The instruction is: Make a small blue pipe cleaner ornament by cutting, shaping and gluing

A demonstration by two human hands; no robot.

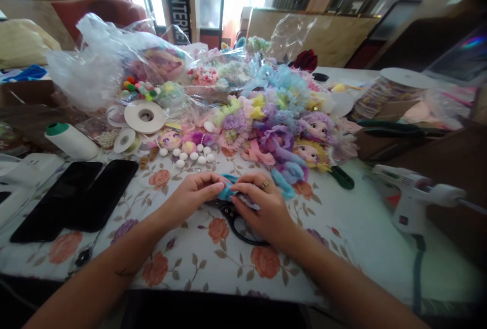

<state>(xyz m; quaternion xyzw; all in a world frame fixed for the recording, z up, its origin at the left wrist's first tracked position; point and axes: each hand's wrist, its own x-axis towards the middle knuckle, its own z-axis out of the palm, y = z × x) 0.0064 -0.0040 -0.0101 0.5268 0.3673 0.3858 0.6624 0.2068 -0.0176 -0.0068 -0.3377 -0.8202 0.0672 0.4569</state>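
My left hand [192,194] pinches a light blue piece of soft fabric [225,193] between thumb and fingertips over the table's middle. From the other side my right hand [262,205], with a ring on one finger, grips the same fabric; its fingers partly cover it. Below both hands lie black-handled scissors [230,213], their blades hidden. Just beyond are a string of white balls [194,156], a coral bow [257,152] and purple-blue fluffy fabric scrunchies [291,167]. Two doll faces [310,152] with purple and yellow hair lie to the right of these.
Phones [102,197] lie at left near a white thread cone [72,141] and ribbon spools [144,117]. Plastic bags [91,65] and pastel ruffles [274,85] pile up behind. A white glue gun [411,199] with its cord stands right, beside a cardboard box [452,177].
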